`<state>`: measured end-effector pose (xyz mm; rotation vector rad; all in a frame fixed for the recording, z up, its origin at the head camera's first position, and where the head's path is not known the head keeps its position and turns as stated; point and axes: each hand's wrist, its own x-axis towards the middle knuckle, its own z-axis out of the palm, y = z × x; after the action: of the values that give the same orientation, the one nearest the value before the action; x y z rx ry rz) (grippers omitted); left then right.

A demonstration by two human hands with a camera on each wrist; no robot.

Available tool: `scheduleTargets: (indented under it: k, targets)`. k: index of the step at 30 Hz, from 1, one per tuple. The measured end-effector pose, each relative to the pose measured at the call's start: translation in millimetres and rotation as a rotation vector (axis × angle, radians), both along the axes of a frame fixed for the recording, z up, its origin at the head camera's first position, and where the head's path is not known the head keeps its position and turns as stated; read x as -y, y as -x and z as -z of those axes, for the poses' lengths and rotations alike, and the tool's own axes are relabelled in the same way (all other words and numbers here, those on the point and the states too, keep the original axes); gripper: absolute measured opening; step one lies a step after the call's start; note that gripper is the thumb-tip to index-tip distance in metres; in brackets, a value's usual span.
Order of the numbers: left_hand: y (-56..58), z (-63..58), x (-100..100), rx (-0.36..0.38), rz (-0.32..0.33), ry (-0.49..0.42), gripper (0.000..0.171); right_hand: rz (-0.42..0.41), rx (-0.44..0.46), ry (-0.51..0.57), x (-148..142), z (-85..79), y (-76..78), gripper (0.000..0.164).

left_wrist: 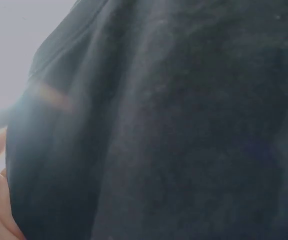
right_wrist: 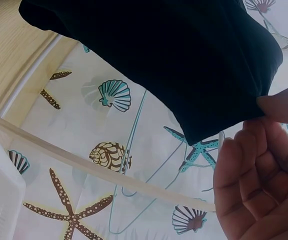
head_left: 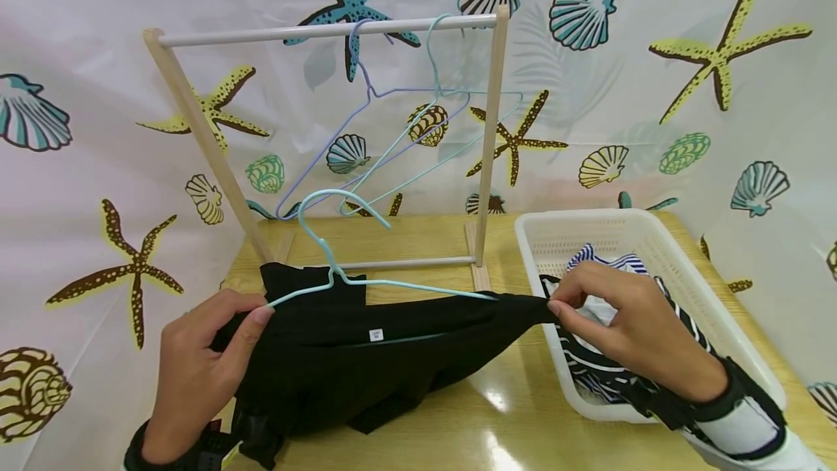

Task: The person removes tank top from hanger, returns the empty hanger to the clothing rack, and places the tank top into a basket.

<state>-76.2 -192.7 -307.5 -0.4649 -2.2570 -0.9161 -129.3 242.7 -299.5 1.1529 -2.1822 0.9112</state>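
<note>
A black shirt [head_left: 392, 362] with a small white label at its neck hangs partly on a light-blue hanger [head_left: 418, 286], whose hook points up. My left hand [head_left: 203, 355] pinches the hanger's left arm between thumb and index finger, with black cloth around it. My right hand [head_left: 621, 318] pinches the edge of the shirt's right side and stretches it outward. The hanger's right arm runs into the cloth there. In the right wrist view, thumb and fingers grip a corner of the shirt [right_wrist: 184, 65]. Dark cloth [left_wrist: 159, 125] fills most of the left wrist view.
Behind the shirt stands a wooden rack with a white top rail [head_left: 261, 35]. A purple hanger [head_left: 327, 144] and another light-blue hanger [head_left: 451, 158] hang on it. At the right, a white plastic basket [head_left: 713, 296] holds striped and black clothes. A patterned curtain hangs behind the wooden table [head_left: 405, 238].
</note>
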Motion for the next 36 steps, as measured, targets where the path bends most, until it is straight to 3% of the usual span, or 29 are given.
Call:
scheduleTargets:
  k: [6,16,28,36]
  targets:
    - [-0.4,-0.1,1.3,-0.005,-0.008,-0.013,0.009,0.011,-0.003,0.001,-1.2,0.3,1.1,0.008]
    - [-0.6,-0.9,2.8,-0.04,-0.003,-0.033,0.008,0.025,0.003,0.004,-3.4,2.6,2.8,0.03]
    - [2.0,1.0,1.4,-0.091,-0.016,-0.047,0.002,0.085,0.107,-0.036,-8.8,6.9,2.9,0.031]
    - [3.0,2.1,2.7,-0.094,-0.001,-0.046,0.015,0.142,0.151,-0.057,-14.0,9.2,3.0,0.031]
